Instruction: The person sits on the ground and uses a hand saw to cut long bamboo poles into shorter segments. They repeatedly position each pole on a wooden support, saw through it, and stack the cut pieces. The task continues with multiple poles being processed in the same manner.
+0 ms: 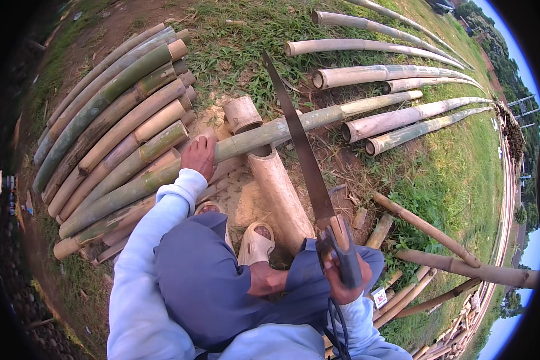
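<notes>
A long green bamboo pole lies across a thick, notched bamboo piece that slopes down toward my legs. My left hand presses on this pole, left of the notch, with its fingers curled over the top. In my right hand is the grip of a handsaw; the hand is closed around it. The dark blade points up and away, passing over the pole to the right of the notch. Whether the teeth touch the bamboo I cannot tell. A cord hangs by my right wrist.
On the left lies a pile of bamboo poles. Several more poles fan out over the grass at the far right. A frame of bamboo bars stands at the right. Sawdust covers the ground near my sandal.
</notes>
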Demonstrator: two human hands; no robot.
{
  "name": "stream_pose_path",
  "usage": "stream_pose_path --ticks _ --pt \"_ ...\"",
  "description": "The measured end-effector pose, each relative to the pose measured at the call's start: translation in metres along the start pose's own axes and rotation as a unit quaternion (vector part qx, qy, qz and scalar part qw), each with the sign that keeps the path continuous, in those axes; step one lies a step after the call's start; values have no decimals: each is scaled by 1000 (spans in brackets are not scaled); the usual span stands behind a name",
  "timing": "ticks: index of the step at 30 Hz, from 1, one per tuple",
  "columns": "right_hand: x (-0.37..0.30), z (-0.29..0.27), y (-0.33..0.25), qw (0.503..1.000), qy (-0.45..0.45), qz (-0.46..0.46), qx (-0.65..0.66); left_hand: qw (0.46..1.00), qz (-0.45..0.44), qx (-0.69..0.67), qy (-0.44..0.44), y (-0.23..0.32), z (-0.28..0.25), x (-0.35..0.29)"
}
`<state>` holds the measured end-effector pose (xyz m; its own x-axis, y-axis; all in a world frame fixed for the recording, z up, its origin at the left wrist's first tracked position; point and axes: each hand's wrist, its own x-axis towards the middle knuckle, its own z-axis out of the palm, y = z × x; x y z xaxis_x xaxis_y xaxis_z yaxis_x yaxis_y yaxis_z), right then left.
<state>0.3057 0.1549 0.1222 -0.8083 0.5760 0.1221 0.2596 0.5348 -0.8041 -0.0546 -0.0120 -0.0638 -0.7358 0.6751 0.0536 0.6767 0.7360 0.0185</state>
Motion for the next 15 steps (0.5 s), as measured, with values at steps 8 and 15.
stream_pose_path --ticks 8,15 --pt "10 16 13 998 -37 -19 39 919 -24 -250 -303 -39 -44 41" --pt "8 47 12 994 -57 38 84 987 -2 -112 -115 -12 -30 14"
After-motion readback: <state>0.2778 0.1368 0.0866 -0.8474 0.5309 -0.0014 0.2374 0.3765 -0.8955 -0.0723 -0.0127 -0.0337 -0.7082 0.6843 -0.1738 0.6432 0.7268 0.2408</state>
